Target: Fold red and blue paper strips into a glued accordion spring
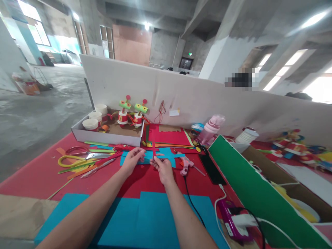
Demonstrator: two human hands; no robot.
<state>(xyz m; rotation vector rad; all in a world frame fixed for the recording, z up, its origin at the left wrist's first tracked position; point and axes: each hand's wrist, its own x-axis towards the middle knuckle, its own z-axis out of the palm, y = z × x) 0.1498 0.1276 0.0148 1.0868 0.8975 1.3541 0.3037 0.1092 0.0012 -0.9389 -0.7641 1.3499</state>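
Upright between finger and thumb of my right hand [162,168] is a narrow red paper strip [154,147]. To its left, my left hand [132,161] has loosely curled fingers that look apart, with nothing visible in them. Blue paper pieces [168,159] lie on the red table under and behind both hands. Just right of my right hand rests a pink hot glue gun [185,165] with a black cord. Large blue sheets [155,211] lie below my forearms.
Yellow- and red-handled scissors [75,159], a pen [98,168] and paper strips lie left. A tray [109,139] behind holds white cups and two paper-cup robot figures. Red paper [171,136], a pink bottle [211,128], a phone [212,169], a purple power strip [233,223] and a green-sided box [256,193] stand around.
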